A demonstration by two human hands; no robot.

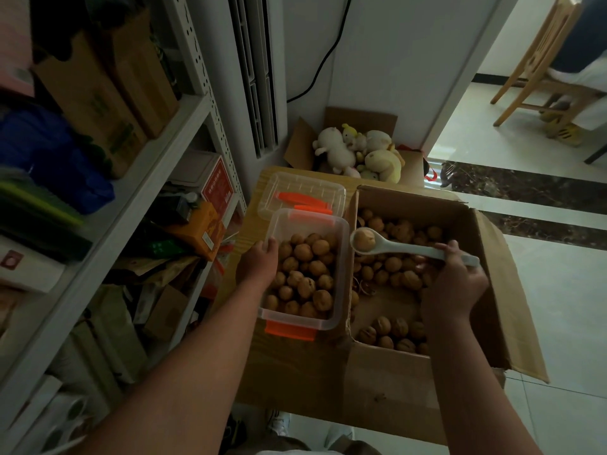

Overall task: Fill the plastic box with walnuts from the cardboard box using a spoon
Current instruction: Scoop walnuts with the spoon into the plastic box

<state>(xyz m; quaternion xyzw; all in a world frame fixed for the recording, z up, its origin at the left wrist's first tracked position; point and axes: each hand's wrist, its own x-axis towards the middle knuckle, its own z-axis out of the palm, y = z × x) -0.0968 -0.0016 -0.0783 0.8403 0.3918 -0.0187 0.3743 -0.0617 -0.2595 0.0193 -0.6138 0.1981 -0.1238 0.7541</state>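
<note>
One walnut (364,240) rides the spoon (407,247) gripped by the right hand (455,284); left hand (259,262) grips the plastic box (341,274) rim

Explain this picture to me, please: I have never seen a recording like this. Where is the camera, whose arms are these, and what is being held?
There is no machine here. One wide-angle camera sits on a person's head and looks down at their bare hands. The left hand grips the left wall of a clear plastic box with orange latches, already holding many walnuts. The right hand holds a pale spoon with one walnut in its bowl, above the edge between the plastic box and an open cardboard box of walnuts. Behind the plastic box lies its clear lid. A box of plush toys stands farther back.
</note>
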